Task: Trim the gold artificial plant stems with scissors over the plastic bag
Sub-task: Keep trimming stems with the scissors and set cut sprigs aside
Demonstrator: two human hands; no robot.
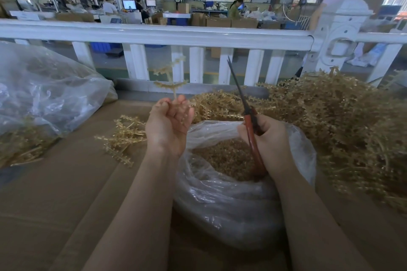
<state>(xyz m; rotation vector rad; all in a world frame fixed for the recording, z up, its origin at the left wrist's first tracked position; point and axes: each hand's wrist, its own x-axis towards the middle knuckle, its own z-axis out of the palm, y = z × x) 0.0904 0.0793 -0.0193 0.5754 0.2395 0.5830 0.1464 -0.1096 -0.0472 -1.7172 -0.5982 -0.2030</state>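
Note:
My left hand (168,126) is raised palm up, and its fingertips pinch the base of one gold plant stem (170,77) that stands upright and looks blurred. My right hand (267,141) grips red-handled scissors (246,114) with the dark blades nearly closed and pointing up and away. Both hands hover over an open clear plastic bag (222,196) that holds gold clippings. The stem and the blades are apart.
A large heap of gold stems (343,121) fills the right side of the cardboard-covered table (66,193). A smaller bunch (123,136) lies left of my left hand. Another clear bag (44,94) sits at far left. A white railing (154,35) runs behind.

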